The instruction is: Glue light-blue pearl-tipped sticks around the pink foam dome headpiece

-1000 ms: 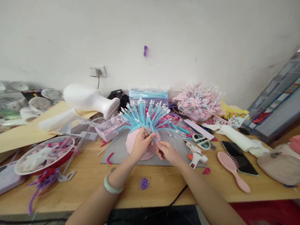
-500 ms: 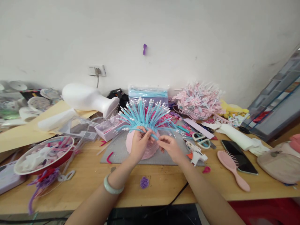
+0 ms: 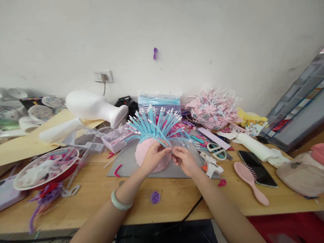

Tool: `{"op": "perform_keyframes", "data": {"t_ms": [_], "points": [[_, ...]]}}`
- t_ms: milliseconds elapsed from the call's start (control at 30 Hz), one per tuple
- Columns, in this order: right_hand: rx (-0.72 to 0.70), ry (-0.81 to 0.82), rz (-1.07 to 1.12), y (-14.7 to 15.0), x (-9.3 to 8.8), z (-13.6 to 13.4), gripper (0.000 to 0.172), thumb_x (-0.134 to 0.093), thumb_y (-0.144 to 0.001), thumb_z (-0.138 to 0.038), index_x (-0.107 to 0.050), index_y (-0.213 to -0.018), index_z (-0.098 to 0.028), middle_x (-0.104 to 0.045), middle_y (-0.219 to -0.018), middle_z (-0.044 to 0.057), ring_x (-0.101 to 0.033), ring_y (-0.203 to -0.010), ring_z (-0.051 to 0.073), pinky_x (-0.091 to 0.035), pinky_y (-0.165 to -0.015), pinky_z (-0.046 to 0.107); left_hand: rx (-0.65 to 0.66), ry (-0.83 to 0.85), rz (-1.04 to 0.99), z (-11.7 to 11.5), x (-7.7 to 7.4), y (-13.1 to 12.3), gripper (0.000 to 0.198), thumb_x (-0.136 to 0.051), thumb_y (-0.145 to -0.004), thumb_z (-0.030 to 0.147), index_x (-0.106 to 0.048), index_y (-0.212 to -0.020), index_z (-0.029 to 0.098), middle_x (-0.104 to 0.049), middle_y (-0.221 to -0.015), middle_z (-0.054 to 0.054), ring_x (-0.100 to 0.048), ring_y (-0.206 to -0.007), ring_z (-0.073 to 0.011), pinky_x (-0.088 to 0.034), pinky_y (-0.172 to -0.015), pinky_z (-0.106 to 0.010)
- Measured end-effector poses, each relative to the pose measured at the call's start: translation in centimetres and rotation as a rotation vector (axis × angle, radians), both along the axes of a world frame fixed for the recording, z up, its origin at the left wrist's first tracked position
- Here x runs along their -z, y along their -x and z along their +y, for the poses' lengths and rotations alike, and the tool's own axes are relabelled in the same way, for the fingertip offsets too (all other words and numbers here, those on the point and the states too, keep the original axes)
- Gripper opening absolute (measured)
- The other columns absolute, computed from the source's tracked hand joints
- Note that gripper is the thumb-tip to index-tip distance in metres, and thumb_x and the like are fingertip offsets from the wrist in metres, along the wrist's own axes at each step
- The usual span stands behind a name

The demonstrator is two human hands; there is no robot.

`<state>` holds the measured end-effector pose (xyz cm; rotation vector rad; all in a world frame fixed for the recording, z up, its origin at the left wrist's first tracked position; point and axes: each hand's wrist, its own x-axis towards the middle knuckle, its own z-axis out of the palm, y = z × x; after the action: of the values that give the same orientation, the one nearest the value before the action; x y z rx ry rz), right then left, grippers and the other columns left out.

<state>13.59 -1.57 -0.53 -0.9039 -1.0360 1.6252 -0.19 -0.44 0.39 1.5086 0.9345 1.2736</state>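
A pink rounded form (image 3: 143,153) stands on a grey mat (image 3: 126,165), crowned with a fan of blue pearl-tipped strips (image 3: 152,126). My left hand (image 3: 154,157) rests against the front of the form, its fingers pinched on the base of the blue strips. My right hand (image 3: 184,160) meets it from the right, thumb and fingers pinched together at the same spot; what it grips is too small to make out. A green bangle (image 3: 121,200) sits on my left wrist.
A white foam head (image 3: 96,108) lies at the back left. A glue gun (image 3: 211,167), scissors (image 3: 216,150), a pink hairbrush (image 3: 249,182) and a phone (image 3: 257,163) lie to the right. A pink ornament pile (image 3: 215,108) is behind. A red-rimmed dish (image 3: 45,167) sits left.
Both hands have drawn together at the base of the blue strips; the left hand dropped slightly from the strips, and the right hand rose to meet it.
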Motion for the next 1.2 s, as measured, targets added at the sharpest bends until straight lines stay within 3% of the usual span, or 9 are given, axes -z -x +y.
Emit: {"op": "perform_keyframes", "data": {"t_ms": [200, 367, 433, 600, 767, 967, 1200], "points": [[-0.014, 0.007, 0.017, 0.2, -0.1, -0.1, 0.031, -0.071, -0.057, -0.043, -0.058, -0.061, -0.015, -0.048, -0.046, -0.004, -0.039, -0.04, 0.006, -0.023, -0.039, 0.021, 0.012, 0.045, 0.045, -0.1, -0.2, 0.1, 0.014, -0.059, -0.07, 0.032, -0.057, -0.068, 0.018, -0.063, -0.063, -0.002, -0.058, -0.062, -0.0165, -0.046, -0.062, -0.028], [0.083, -0.059, -0.126, 0.5, 0.2, 0.0, 0.03, -0.068, -0.06, -0.044, -0.054, -0.062, -0.017, -0.046, -0.044, -0.006, -0.038, -0.039, 0.006, -0.027, -0.041, 0.022, -0.244, -0.013, 0.129, -0.4, -0.6, 0.2, 0.017, -0.066, -0.064, 0.03, -0.056, -0.057, 0.019, -0.061, -0.06, 0.001, -0.057, -0.062, -0.0153, -0.044, -0.061, -0.026], [0.12, -0.111, -0.19, 0.4, 0.3, 0.0, 0.028, -0.066, -0.062, -0.043, -0.053, -0.063, -0.018, -0.046, -0.045, -0.007, -0.039, -0.04, 0.007, -0.029, -0.042, 0.022, -0.261, -0.018, 0.132, -0.5, -0.7, 0.1, 0.018, -0.067, -0.063, 0.029, -0.055, -0.055, 0.019, -0.06, -0.058, 0.001, -0.056, -0.061, -0.015, -0.043, -0.058, -0.025], [0.16, -0.195, -0.257, 0.3, 0.4, 0.1, 0.023, -0.063, -0.065, -0.039, -0.052, -0.066, -0.02, -0.045, -0.045, -0.007, -0.04, -0.04, 0.008, -0.031, -0.043, 0.023, -0.224, -0.011, 0.096, -0.6, -1.0, 0.0, 0.02, -0.066, -0.064, 0.027, -0.051, -0.053, 0.019, -0.057, -0.056, 0.002, -0.053, -0.057, -0.0139, -0.041, -0.056, -0.024], [0.131, -0.154, -0.138, 0.3, 0.3, 0.0, 0.026, -0.064, -0.064, -0.041, -0.05, -0.064, -0.02, -0.043, -0.044, -0.008, -0.038, -0.04, 0.007, -0.027, -0.041, 0.022, -0.139, -0.029, 0.054, -0.4, -0.7, 0.1, 0.02, -0.064, -0.065, 0.029, -0.05, -0.057, 0.019, -0.055, -0.057, 0.003, -0.051, -0.058, -0.0131, -0.041, -0.059, -0.025], [0.027, -0.034, 0.045, 0.3, 0.0, -0.2, 0.031, -0.07, -0.058, -0.041, -0.049, -0.062, -0.019, -0.042, -0.047, -0.007, -0.037, -0.042, 0.006, -0.024, -0.04, 0.021, -0.079, 0.015, -0.028, -0.3, -0.3, 0.0, 0.019, -0.065, -0.066, 0.031, -0.049, -0.063, 0.02, -0.054, -0.059, 0.003, -0.051, -0.056, -0.0126, -0.041, -0.057, -0.024], [-0.155, 0.061, 0.173, 0.1, -0.3, -0.3, 0.027, -0.072, -0.058, -0.033, -0.052, -0.061, -0.016, -0.048, -0.057, -0.003, -0.039, -0.044, 0.005, -0.021, -0.038, 0.02, 0.117, 0.166, -0.109, -0.4, -0.8, 0.0, 0.017, -0.065, -0.061, 0.035, -0.061, -0.073, 0.023, -0.063, -0.064, -0.001, -0.058, -0.06, -0.0188, -0.047, -0.063, -0.032]]}}
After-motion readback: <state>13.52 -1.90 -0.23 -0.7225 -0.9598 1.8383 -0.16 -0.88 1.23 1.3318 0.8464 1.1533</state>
